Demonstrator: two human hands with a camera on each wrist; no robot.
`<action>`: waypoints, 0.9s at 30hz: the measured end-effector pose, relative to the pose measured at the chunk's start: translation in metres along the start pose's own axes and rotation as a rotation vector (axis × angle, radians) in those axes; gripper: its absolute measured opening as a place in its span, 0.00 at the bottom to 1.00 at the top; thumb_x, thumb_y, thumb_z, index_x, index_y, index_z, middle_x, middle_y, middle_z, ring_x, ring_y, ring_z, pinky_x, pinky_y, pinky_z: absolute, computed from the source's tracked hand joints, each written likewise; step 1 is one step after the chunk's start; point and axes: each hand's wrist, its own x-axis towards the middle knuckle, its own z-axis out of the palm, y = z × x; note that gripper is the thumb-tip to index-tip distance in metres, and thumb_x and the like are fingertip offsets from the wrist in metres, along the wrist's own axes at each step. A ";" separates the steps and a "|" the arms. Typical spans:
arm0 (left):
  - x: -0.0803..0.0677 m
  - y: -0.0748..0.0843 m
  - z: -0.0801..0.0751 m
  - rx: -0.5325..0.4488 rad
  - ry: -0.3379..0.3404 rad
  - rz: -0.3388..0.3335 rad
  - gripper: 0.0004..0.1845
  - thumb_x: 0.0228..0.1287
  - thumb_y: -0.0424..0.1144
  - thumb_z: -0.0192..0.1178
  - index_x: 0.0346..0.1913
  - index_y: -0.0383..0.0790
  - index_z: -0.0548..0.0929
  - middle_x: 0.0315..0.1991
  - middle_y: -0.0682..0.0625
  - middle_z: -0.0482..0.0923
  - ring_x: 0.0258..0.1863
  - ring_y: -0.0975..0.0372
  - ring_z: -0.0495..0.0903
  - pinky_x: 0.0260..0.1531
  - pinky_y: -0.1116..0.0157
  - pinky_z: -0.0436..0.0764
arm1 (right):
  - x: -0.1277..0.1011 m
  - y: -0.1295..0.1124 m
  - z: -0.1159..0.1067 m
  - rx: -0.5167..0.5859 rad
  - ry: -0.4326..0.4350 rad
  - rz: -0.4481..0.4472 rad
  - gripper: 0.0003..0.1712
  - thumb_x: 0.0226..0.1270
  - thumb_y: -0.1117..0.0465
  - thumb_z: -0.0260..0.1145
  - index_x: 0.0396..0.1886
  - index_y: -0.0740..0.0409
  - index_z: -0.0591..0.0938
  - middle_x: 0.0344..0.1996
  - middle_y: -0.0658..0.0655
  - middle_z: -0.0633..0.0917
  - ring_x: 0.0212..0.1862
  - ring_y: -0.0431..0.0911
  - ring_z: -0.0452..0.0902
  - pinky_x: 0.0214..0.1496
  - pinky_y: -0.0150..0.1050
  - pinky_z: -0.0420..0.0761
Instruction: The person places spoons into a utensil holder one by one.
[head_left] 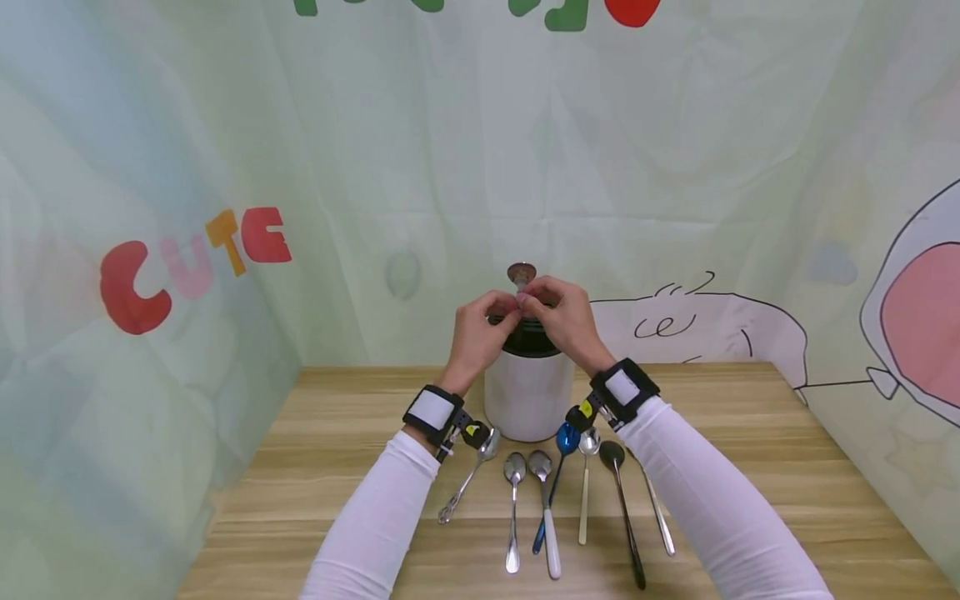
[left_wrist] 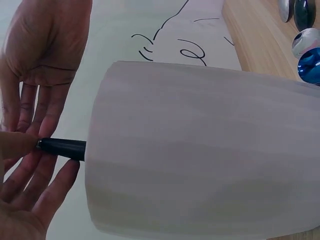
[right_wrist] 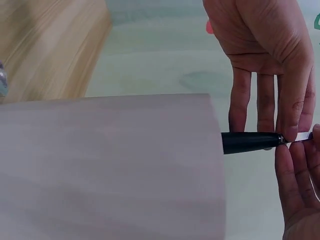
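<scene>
A white canister (head_left: 528, 396) with a dark opening stands on the table. From its mouth rises a spoon with a black handle (left_wrist: 62, 149). Its metal neck (right_wrist: 304, 136) shows between fingertips, and its round bowl (head_left: 521, 272) points up over the hands. My left hand (head_left: 477, 337) pinches the spoon at the top of the black handle, its thumb and forefinger close together. From the other side my right hand (head_left: 566, 321) pinches it at the neck, fingertips right beside the left ones. The handle's lower part is hidden inside the canister.
Several spoons lie in front of the canister: an ornate silver one (head_left: 468, 482), a silver one (head_left: 513, 517), a white-handled one (head_left: 550, 533), a blue one (head_left: 567, 439), a beige-handled one (head_left: 584, 500) and a black one (head_left: 622, 500). A printed cloth (head_left: 420, 167) hangs behind.
</scene>
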 end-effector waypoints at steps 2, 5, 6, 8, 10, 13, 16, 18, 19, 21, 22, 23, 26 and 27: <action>0.000 -0.001 0.001 0.008 -0.003 -0.004 0.06 0.63 0.36 0.66 0.40 0.37 0.85 0.37 0.43 0.87 0.38 0.54 0.86 0.45 0.50 0.82 | -0.002 0.001 0.000 0.002 -0.011 0.015 0.09 0.68 0.57 0.67 0.40 0.58 0.84 0.35 0.59 0.88 0.40 0.48 0.85 0.48 0.44 0.83; -0.003 -0.003 0.001 0.017 -0.011 -0.015 0.06 0.63 0.36 0.66 0.41 0.37 0.85 0.37 0.44 0.87 0.38 0.55 0.86 0.44 0.54 0.83 | -0.004 0.004 0.001 0.001 -0.028 0.036 0.09 0.68 0.57 0.66 0.40 0.58 0.84 0.36 0.58 0.88 0.41 0.48 0.85 0.50 0.44 0.83; -0.003 -0.004 0.001 0.019 -0.014 -0.017 0.07 0.63 0.37 0.66 0.41 0.38 0.85 0.37 0.44 0.87 0.38 0.55 0.86 0.44 0.55 0.83 | -0.005 0.005 0.002 0.003 -0.034 0.046 0.08 0.68 0.58 0.66 0.40 0.58 0.84 0.36 0.58 0.88 0.41 0.48 0.85 0.50 0.45 0.83; -0.005 -0.006 0.001 0.018 -0.021 -0.018 0.07 0.64 0.38 0.66 0.41 0.38 0.85 0.37 0.44 0.87 0.39 0.55 0.85 0.44 0.55 0.83 | -0.006 0.007 0.003 0.002 -0.042 0.058 0.08 0.67 0.58 0.66 0.40 0.57 0.84 0.37 0.58 0.89 0.41 0.48 0.85 0.51 0.45 0.83; -0.006 -0.008 0.000 0.021 -0.028 -0.022 0.07 0.65 0.38 0.65 0.41 0.38 0.85 0.38 0.44 0.87 0.39 0.55 0.85 0.44 0.55 0.83 | -0.007 0.009 0.005 0.001 -0.049 0.066 0.07 0.67 0.59 0.67 0.40 0.58 0.84 0.37 0.58 0.89 0.41 0.48 0.85 0.51 0.46 0.83; -0.007 -0.009 0.000 0.044 -0.039 -0.040 0.07 0.65 0.38 0.65 0.41 0.38 0.85 0.38 0.44 0.87 0.39 0.55 0.85 0.43 0.55 0.84 | -0.007 0.012 0.007 -0.009 -0.061 0.075 0.07 0.67 0.59 0.67 0.40 0.58 0.84 0.37 0.58 0.89 0.42 0.48 0.85 0.51 0.45 0.82; -0.009 -0.009 -0.001 0.085 -0.056 -0.057 0.07 0.65 0.37 0.64 0.41 0.38 0.85 0.38 0.45 0.88 0.38 0.57 0.86 0.41 0.59 0.84 | -0.009 0.015 0.009 -0.015 -0.074 0.090 0.08 0.67 0.59 0.66 0.41 0.58 0.84 0.38 0.59 0.89 0.42 0.49 0.86 0.52 0.45 0.82; -0.010 -0.009 -0.001 0.108 -0.070 -0.062 0.06 0.64 0.36 0.64 0.41 0.38 0.85 0.38 0.45 0.88 0.38 0.57 0.86 0.40 0.60 0.84 | -0.010 0.017 0.010 -0.024 -0.079 0.099 0.08 0.67 0.59 0.67 0.41 0.58 0.85 0.38 0.58 0.89 0.43 0.48 0.86 0.52 0.45 0.82; -0.010 -0.010 -0.001 0.118 -0.076 -0.063 0.06 0.64 0.36 0.64 0.41 0.38 0.85 0.37 0.45 0.88 0.38 0.57 0.86 0.40 0.60 0.84 | -0.010 0.018 0.010 -0.029 -0.082 0.102 0.09 0.67 0.59 0.67 0.42 0.58 0.85 0.38 0.58 0.89 0.43 0.49 0.86 0.52 0.45 0.82; -0.011 -0.011 -0.001 0.133 -0.085 -0.065 0.06 0.64 0.35 0.64 0.41 0.38 0.86 0.37 0.45 0.88 0.38 0.57 0.86 0.39 0.61 0.84 | -0.012 0.019 0.010 -0.046 -0.091 0.107 0.09 0.68 0.59 0.66 0.42 0.58 0.85 0.39 0.58 0.89 0.43 0.48 0.85 0.52 0.45 0.81; -0.011 -0.012 -0.001 0.139 -0.088 -0.065 0.06 0.64 0.35 0.64 0.41 0.38 0.86 0.37 0.46 0.88 0.37 0.58 0.86 0.39 0.61 0.83 | -0.012 0.019 0.010 -0.051 -0.096 0.110 0.08 0.68 0.59 0.66 0.42 0.57 0.85 0.39 0.58 0.89 0.44 0.49 0.85 0.52 0.45 0.81; -0.012 -0.013 -0.001 0.145 -0.090 -0.064 0.06 0.63 0.35 0.64 0.40 0.38 0.86 0.36 0.46 0.88 0.37 0.58 0.86 0.38 0.61 0.83 | -0.013 0.020 0.010 -0.053 -0.101 0.114 0.08 0.68 0.59 0.66 0.42 0.57 0.85 0.39 0.58 0.89 0.44 0.49 0.85 0.52 0.46 0.81; -0.013 -0.015 0.000 0.165 -0.094 -0.059 0.05 0.63 0.35 0.65 0.39 0.37 0.86 0.35 0.46 0.88 0.36 0.58 0.86 0.37 0.61 0.83 | -0.014 0.021 0.011 -0.070 -0.114 0.124 0.07 0.68 0.59 0.66 0.41 0.56 0.86 0.40 0.57 0.89 0.45 0.50 0.84 0.51 0.46 0.81; -0.013 -0.015 0.000 0.172 -0.095 -0.057 0.05 0.62 0.35 0.65 0.39 0.37 0.86 0.35 0.46 0.88 0.36 0.58 0.86 0.37 0.61 0.83 | -0.015 0.021 0.011 -0.078 -0.116 0.125 0.07 0.68 0.59 0.66 0.41 0.56 0.85 0.40 0.57 0.89 0.45 0.50 0.84 0.51 0.46 0.81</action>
